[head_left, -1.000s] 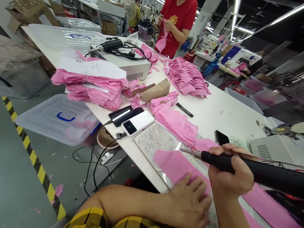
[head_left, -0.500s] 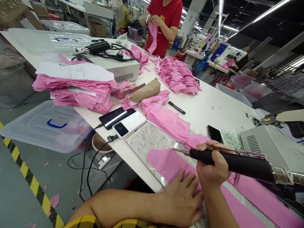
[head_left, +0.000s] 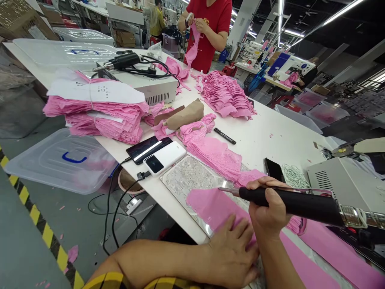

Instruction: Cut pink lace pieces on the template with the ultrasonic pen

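My left hand (head_left: 230, 251) lies flat with fingers spread on a pink fabric piece (head_left: 207, 204), pressing it against a scuffed clear board (head_left: 189, 176) at the table's front edge. My right hand (head_left: 269, 204) is wrapped round a black-handled tool with a tapered metal tip (head_left: 309, 205), similar to a soldering iron or cutter. Its tip meets the fabric's upper edge. A thin shiny strip runs along the handle; what it is, I cannot make out. Just beyond the board lies a layered stack of pink pieces (head_left: 215, 154).
A white power bank (head_left: 173, 152) and a dark phone (head_left: 147, 148) sit left of the board. A black marker (head_left: 225, 135), another phone (head_left: 274, 169) and pale green cord (head_left: 294, 176) lie beyond. Tied pink bundles (head_left: 99, 108) stand at left. A co-worker in red (head_left: 207, 40) handles pink fabric.
My left hand stays in place on the fabric. The tool's rear has dipped slightly while its tip keeps to the fabric edge. The co-worker's hands and pink piece have shifted a little.
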`<state>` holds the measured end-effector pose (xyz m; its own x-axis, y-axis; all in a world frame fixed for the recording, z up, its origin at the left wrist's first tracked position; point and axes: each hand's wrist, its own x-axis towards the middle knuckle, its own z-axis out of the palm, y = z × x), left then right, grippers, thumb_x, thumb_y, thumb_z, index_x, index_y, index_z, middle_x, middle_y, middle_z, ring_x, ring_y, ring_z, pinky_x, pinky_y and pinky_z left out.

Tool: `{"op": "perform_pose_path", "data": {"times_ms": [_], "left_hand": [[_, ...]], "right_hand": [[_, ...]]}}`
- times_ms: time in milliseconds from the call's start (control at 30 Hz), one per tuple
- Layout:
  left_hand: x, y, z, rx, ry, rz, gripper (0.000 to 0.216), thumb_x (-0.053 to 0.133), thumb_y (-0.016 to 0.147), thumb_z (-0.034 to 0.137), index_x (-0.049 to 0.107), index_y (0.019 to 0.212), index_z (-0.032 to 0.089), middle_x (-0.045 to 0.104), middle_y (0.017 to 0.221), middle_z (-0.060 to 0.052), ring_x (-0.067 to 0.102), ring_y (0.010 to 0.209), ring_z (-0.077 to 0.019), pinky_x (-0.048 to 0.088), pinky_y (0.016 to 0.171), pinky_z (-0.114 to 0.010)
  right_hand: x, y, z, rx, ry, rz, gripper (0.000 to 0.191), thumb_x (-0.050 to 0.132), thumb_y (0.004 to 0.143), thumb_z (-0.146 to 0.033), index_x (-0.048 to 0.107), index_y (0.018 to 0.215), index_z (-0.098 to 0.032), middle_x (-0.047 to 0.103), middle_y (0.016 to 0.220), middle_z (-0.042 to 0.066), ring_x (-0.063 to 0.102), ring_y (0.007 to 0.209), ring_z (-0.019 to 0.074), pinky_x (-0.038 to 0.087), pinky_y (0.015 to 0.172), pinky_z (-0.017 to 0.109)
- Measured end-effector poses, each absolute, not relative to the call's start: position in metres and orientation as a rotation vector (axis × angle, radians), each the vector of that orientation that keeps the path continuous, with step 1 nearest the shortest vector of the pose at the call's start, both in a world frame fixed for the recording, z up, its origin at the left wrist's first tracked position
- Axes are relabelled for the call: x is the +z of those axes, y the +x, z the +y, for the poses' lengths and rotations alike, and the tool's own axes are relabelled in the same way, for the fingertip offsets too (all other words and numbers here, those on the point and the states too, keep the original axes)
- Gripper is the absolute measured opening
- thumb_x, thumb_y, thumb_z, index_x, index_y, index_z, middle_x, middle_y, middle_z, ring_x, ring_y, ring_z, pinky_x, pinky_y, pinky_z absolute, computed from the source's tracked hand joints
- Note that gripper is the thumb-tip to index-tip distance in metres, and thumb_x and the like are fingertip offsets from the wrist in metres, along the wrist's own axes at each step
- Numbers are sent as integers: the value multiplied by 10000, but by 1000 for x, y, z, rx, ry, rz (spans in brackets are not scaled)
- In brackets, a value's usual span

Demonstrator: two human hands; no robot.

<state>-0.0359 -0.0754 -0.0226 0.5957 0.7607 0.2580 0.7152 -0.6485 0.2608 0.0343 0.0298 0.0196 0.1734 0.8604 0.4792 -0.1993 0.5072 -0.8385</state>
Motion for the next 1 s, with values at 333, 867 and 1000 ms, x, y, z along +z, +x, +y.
{"op": "perform_pose_path", "data": {"times_ms": [333,867,1000], "left_hand": [[-49,-29,-70,748,2737,1255,496,464,988,483,579,1323,136,581,1392,-163,515,1318,-338,338,1101,-503],[-52,-32,-69,673,2815,1247,548,401,1016,489,501,1423,136,539,1463,-103,465,1383,-284,269,1177,-478],[-50,-33,-69,617,2823,1261,534,410,1014,495,506,1423,164,529,1472,-100,449,1397,-275,253,1188,-486]], "right_hand": [[62,89,24,612,-704,-1028,162,557,626,-250,583,777,-198,579,773,-12,544,520,117,475,536,321],[29,157,-13,585,-786,-901,174,561,603,-251,598,759,-183,588,755,-1,539,511,124,470,512,321],[26,154,-13,616,-786,-898,174,582,624,-249,606,786,-190,600,771,-2,549,527,128,477,539,329]]}}
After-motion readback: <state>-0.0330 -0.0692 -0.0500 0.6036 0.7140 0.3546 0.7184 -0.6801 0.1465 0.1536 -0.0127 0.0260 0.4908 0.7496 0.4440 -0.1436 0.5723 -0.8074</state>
